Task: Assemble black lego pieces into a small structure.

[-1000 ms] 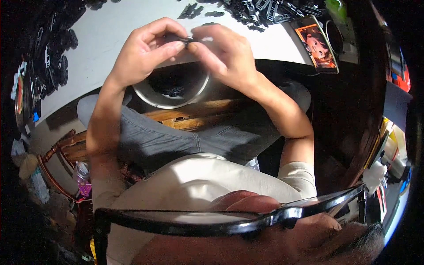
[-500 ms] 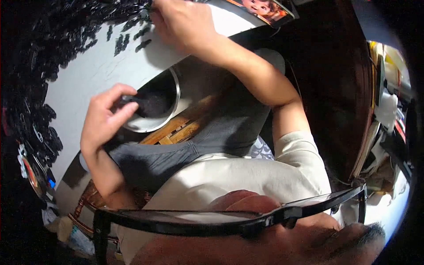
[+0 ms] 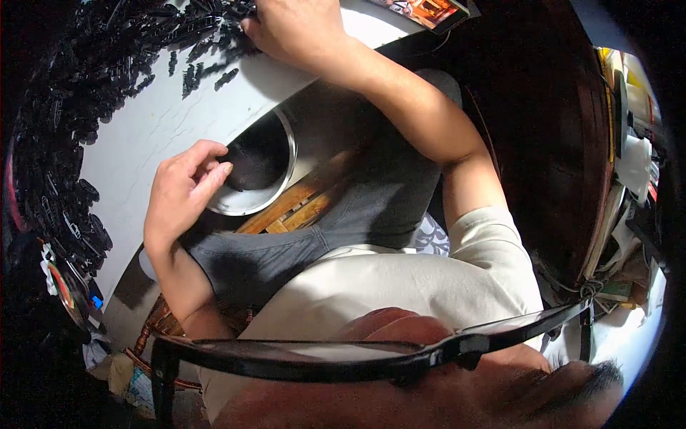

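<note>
My left hand [image 3: 184,191] hovers above a round white-rimmed bucket [image 3: 293,154] at the table's near edge. Its thumb and curled fingers are a little apart, with nothing visible between them. The bucket's inside is dark, and what lies in it cannot be made out. At the top of the view, my right hand [image 3: 300,32] reaches to the edge of a heap of small black plastic pieces [image 3: 78,79]. Its thumb touches or nearly touches the pieces; the other fingertips are hidden or cut off, so its grip cannot be told. A few loose black pieces [image 3: 226,79] lie near it.
The white table [image 3: 143,136] curves along the left. A lit screen [image 3: 432,13] stands at the top right of it. A wooden stool or seat [image 3: 286,211] shows below the bucket. Shelves with stacked things [image 3: 629,164] stand at the far right.
The left hand no longer holds the black piece that was between its thumb and fingers over the bucket. The right hand stays by the heap. The picture on the screen differs.
</note>
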Tool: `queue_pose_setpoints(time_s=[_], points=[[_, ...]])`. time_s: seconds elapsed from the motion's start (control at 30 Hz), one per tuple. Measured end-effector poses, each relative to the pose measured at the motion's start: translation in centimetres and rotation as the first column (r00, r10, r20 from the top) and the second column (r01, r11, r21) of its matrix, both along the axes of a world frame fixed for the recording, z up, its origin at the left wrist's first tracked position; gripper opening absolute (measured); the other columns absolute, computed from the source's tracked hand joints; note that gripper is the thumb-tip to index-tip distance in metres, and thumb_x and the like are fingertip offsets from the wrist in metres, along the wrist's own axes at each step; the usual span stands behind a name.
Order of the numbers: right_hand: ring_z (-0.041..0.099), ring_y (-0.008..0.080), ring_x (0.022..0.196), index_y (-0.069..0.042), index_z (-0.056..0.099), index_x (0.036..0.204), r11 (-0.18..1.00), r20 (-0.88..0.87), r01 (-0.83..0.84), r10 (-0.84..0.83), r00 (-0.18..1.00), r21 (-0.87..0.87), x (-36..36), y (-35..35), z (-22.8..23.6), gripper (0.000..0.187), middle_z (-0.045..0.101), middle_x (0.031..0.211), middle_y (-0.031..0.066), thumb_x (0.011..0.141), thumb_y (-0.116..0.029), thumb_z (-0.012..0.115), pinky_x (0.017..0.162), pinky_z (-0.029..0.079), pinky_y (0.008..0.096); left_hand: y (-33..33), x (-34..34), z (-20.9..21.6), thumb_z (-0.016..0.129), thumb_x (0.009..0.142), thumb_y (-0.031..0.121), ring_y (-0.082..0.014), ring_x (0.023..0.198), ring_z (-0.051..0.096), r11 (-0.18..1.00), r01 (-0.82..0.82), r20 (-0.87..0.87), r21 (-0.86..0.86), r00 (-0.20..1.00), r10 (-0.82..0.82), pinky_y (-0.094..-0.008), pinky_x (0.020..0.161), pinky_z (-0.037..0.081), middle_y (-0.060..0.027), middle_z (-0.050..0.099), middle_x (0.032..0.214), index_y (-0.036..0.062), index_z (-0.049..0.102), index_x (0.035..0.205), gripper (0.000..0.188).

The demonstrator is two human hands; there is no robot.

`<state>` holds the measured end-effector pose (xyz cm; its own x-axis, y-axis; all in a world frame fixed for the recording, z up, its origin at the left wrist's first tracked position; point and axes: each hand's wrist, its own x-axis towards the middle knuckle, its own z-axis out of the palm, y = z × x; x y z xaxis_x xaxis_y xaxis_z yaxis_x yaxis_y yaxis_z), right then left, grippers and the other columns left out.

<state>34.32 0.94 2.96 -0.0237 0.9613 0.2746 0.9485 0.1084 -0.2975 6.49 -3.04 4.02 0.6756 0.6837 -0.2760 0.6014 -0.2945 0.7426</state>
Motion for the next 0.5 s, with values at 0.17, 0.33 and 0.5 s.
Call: queue_pose_setpoints(time_s=[0.17, 0.33, 0.5], points=[[0.073, 0.0353, 0.069, -0.004, 0.066, 0.082, 0.999, 0.001, 0.015, -0.016, 1.000, 0.041, -0.1, 1.6, -2.9, 0.024, 0.071, 0.073, 0.0179, 0.091, -0.026, 0.064, 0.059, 0.057, 0.0470, 0.1, 0.2, -0.1, 0.074, 0.090, 0.012, -0.0142, 0.066, 0.062, 0.999, -0.024, -0.015, 0.032, 1.000, 0.024, -0.0295, 0.063, 0.050, -0.0086, 0.068, 0.077, 0.0002, 0.068, 0.105, 0.020], [0.068, 0.0398, 0.065, -0.006, 0.062, 0.084, 0.986, -0.092, 0.022, -0.006, 0.996, 0.166, -0.3, 0.3, -0.6, 0.027, 0.068, 0.070, 0.0170, 0.091, -0.031, 0.067, 0.058, 0.053, 0.0504, 0.5, 0.4, -0.9, 0.074, 0.091, 0.012, -0.0127, 0.067, 0.063, 0.980, -0.133, 0.120, 0.150, 0.986, 0.116, -0.0287, 0.064, 0.050, -0.0076, 0.068, 0.076, 0.0016, 0.070, 0.107, 0.020], [0.071, 0.0280, 0.063, -0.014, 0.065, 0.087, 0.865, -0.140, -0.310, 0.390, 0.910, 0.395, -2.2, -2.1, -2.9, 0.027, 0.068, 0.071, 0.0072, 0.091, -0.039, 0.072, 0.052, 0.054, 0.0425, 0.8, 1.8, -0.3, 0.077, 0.087, 0.008, -0.0082, 0.076, 0.063, 0.857, -0.490, 0.465, 0.161, 0.804, 0.372, -0.0256, 0.067, 0.052, -0.0073, 0.070, 0.094, 0.0063, 0.072, 0.119, 0.032]])
